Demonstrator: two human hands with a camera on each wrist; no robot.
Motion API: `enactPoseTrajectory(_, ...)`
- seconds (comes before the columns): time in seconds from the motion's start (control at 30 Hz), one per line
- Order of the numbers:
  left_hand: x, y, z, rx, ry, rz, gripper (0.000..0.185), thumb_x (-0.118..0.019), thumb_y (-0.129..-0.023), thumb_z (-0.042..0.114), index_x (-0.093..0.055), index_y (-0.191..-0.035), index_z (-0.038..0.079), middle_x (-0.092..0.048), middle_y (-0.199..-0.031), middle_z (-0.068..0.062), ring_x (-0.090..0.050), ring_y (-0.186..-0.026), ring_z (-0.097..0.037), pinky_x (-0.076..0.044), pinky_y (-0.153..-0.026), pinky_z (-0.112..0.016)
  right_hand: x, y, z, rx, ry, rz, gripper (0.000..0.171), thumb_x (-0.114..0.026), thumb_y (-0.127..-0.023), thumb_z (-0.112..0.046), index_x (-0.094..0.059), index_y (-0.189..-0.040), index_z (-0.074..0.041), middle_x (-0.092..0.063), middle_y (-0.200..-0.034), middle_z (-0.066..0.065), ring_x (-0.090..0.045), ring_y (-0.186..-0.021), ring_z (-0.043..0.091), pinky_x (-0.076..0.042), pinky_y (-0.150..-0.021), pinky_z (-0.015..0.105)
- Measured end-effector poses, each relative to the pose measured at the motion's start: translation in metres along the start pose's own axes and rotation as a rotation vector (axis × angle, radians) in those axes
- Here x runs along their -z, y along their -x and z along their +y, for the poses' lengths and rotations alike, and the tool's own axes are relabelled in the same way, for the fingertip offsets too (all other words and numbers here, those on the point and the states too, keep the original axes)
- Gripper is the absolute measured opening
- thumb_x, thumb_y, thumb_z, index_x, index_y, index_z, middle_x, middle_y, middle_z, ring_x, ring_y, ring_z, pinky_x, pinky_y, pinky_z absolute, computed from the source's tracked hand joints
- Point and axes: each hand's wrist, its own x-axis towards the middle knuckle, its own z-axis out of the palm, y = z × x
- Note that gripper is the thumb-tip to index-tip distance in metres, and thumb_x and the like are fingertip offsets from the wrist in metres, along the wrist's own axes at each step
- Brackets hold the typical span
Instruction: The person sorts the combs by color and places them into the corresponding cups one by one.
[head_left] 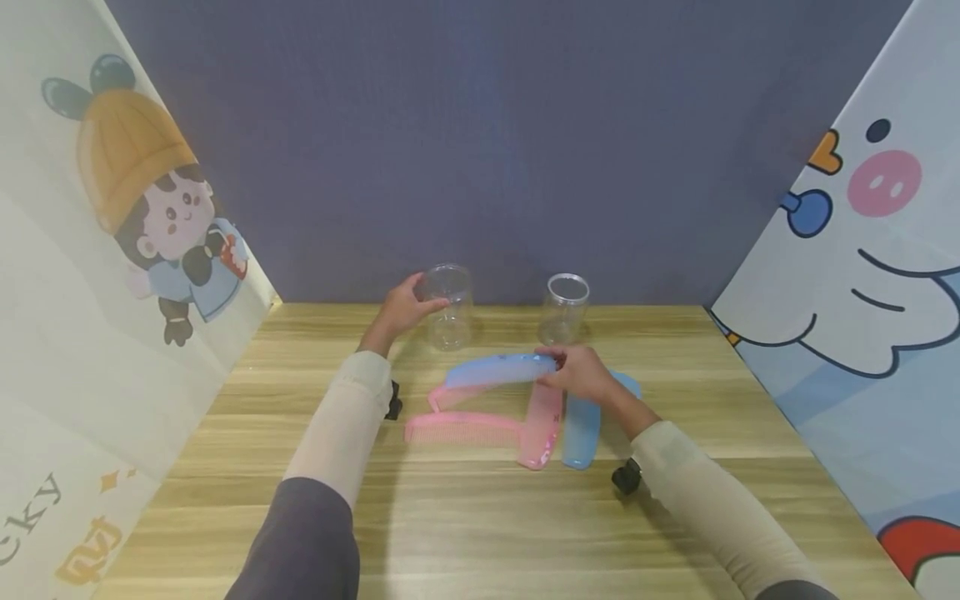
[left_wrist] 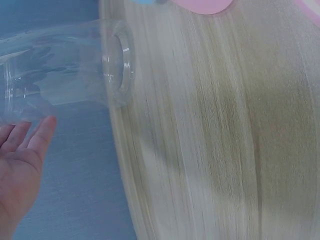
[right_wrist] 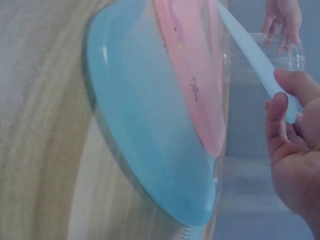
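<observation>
My left hand (head_left: 405, 307) holds a clear plastic jar (head_left: 450, 321) near its rim, from the left side. In the left wrist view its fingertips touch the wall of the jar, which stands upright. My right hand (head_left: 581, 372) pinches one end of a blue comb (head_left: 498, 368) between thumb and fingers, lifted above the table. Below the held comb lies a pink comb (head_left: 457, 396), partly covered from view. Another pink comb (head_left: 465, 427) lies crosswise in front, touching or overlapping an upright-lying pink comb (head_left: 542, 427). Beside that is a blue comb (head_left: 581, 432).
A second clear jar (head_left: 562, 321) stands at the back right, near the dark back panel (head_left: 480, 150). Part of a blue comb (head_left: 627, 383) shows behind my right wrist. Printed side walls flank the wooden table (head_left: 480, 525).
</observation>
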Motion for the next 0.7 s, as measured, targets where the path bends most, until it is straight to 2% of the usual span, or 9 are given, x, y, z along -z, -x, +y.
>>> enactPoseTrajectory(0.13, 0.000, 0.000, -0.001, -0.005, 0.013, 0.000, 0.104, -0.075, -0.088, 0.055, -0.020, -0.164, 0.012, -0.033, -0.165, -0.017, -0.048, -0.142, -0.039, -0.043, -0.118, -0.053, 0.003, -0.001, -0.001, -0.056, -0.108, 0.007, 0.056, -0.086, -0.079, -0.017, -0.068, -0.130, -0.004, -0.076, -0.108, 0.013, -0.068, -0.094, 0.018, -0.057, -0.074, 0.021)
enactPoseTrajectory(0.33, 0.000, -0.001, -0.002, -0.019, 0.009, 0.005, 0.104, -0.075, -0.087, 0.056, -0.021, -0.163, 0.009, -0.033, -0.164, -0.019, -0.048, -0.141, -0.040, -0.043, -0.117, -0.053, 0.009, -0.005, -0.002, -0.068, -0.146, 0.017, 0.056, -0.085, -0.081, -0.015, -0.067, -0.131, -0.001, -0.076, -0.108, 0.017, -0.071, -0.092, 0.016, -0.059, -0.073, 0.020)
enactPoseTrajectory(0.5, 0.000, 0.000, -0.002, -0.015, 0.013, -0.002, 0.104, -0.074, -0.088, 0.055, -0.020, -0.163, 0.009, -0.031, -0.166, -0.018, -0.047, -0.143, -0.039, -0.043, -0.118, -0.052, 0.016, -0.005, -0.007, -0.114, -0.174, 0.034, 0.055, -0.085, -0.082, -0.016, -0.067, -0.133, -0.004, -0.076, -0.109, 0.015, -0.071, -0.093, 0.015, -0.060, -0.074, 0.020)
enactPoseTrajectory(0.7, 0.000, -0.001, -0.003, -0.014, 0.028, 0.000, 0.103, -0.075, -0.088, 0.056, -0.021, -0.163, 0.011, -0.031, -0.166, -0.016, -0.048, -0.142, -0.038, -0.045, -0.116, -0.052, 0.028, -0.008, -0.012, -0.120, -0.290, 0.037, 0.054, -0.082, -0.084, -0.010, -0.064, -0.135, -0.003, -0.073, -0.116, 0.021, -0.071, -0.093, 0.012, -0.062, -0.078, 0.022)
